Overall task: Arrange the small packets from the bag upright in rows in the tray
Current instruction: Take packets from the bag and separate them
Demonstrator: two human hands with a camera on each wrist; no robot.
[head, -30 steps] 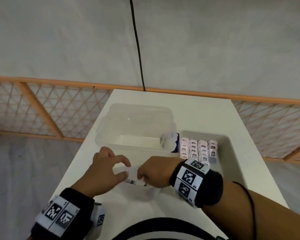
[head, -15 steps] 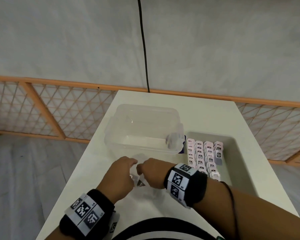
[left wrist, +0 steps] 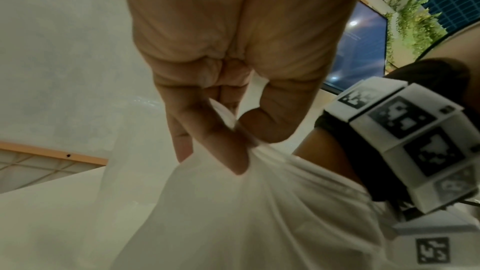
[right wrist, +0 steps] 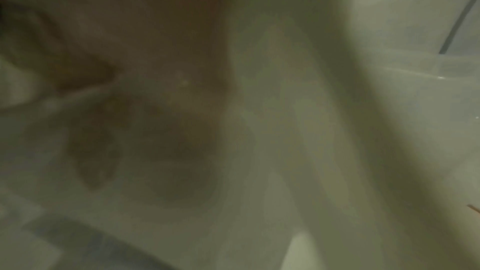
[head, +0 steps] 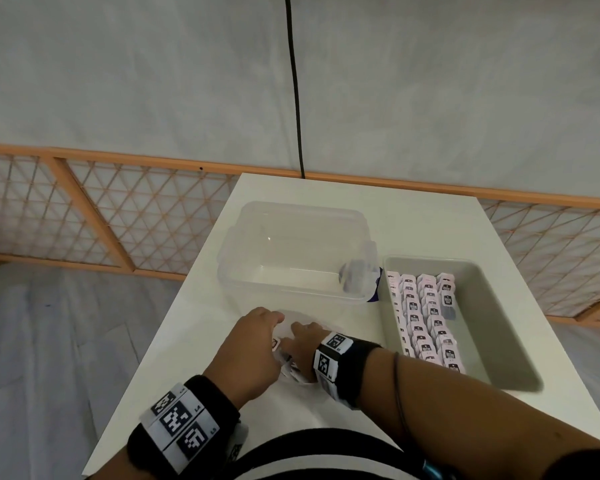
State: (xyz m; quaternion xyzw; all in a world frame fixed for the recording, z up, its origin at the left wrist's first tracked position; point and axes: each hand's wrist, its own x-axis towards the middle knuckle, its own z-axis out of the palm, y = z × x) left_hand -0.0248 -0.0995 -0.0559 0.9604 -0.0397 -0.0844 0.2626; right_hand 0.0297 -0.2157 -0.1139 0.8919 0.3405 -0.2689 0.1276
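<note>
The left hand (left wrist: 233, 52) fills the upper middle of the frame, seen from the wrist side. Its thumb and curled fingers (left wrist: 223, 147) pinch a gathered fold of the white translucent bag (left wrist: 246, 213), whose plastic fans out in creases below the grip. To the right, the right forearm crosses in, wearing a black wristband (left wrist: 363, 151) with white blocks of black-and-white markers (left wrist: 405, 134). The pale worktop (left wrist: 52, 223) lies lower left, an orange lattice rail (left wrist: 46, 155) behind it. Upper right, green foliage (left wrist: 410, 13).

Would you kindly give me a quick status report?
Left hand pinching the bag mouth. Right hand at the bag, grip unclear. Packets upright in tray. Nothing blocking.
</note>
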